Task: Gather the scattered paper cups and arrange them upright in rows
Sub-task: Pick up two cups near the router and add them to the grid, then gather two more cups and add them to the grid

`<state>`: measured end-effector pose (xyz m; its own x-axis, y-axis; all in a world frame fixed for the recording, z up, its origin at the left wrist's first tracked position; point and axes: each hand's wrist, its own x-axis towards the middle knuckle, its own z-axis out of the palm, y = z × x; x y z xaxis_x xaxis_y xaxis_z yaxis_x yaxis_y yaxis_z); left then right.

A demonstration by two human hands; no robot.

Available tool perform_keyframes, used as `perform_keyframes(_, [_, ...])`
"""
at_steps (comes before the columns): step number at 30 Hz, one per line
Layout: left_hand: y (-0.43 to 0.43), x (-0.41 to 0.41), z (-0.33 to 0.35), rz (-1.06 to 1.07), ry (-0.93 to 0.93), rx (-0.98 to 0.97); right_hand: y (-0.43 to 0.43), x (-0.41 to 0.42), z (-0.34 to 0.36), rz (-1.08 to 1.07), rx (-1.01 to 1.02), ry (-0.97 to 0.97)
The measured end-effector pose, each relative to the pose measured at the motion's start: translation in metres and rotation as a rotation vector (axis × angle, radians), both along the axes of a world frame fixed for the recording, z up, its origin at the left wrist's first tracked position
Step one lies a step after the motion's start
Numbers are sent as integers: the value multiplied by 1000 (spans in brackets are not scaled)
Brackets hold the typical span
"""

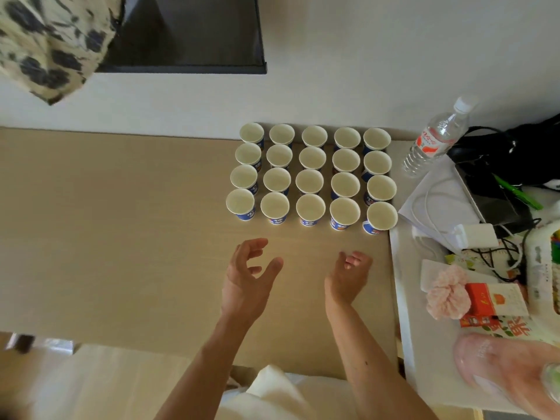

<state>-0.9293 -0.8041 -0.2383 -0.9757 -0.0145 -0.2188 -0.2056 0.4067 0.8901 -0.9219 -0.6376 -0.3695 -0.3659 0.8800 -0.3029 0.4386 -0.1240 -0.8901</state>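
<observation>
My left grip [248, 280] is spread, thumb wide and fingers loosely bent, holding nothing. My right grip [348, 277] has its fingers curled loosely toward the palm and is just as bare. Both forearms reach forward over the near edge of the surface [121, 237], side by side and apart.

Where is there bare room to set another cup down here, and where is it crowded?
Bare tabletop stretches left of the cup block. A narrower bare strip lies between its front row and the left hand and right hand. Crowded: the right side, with water bottle, cable, scrunchie.
</observation>
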Motion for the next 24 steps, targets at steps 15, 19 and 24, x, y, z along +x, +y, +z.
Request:
perform_keyframes(15, [-242, 48, 54, 390, 161, 216, -246, -29, 132, 686, -21, 251])
perform_keyframes(19, [-314, 68, 67, 452, 187, 258, -334, -22, 156, 836, -8, 302])
perform_keyframes(24, [-387, 85, 78, 540, 200, 270, -417, -13, 167, 980, -8, 327])
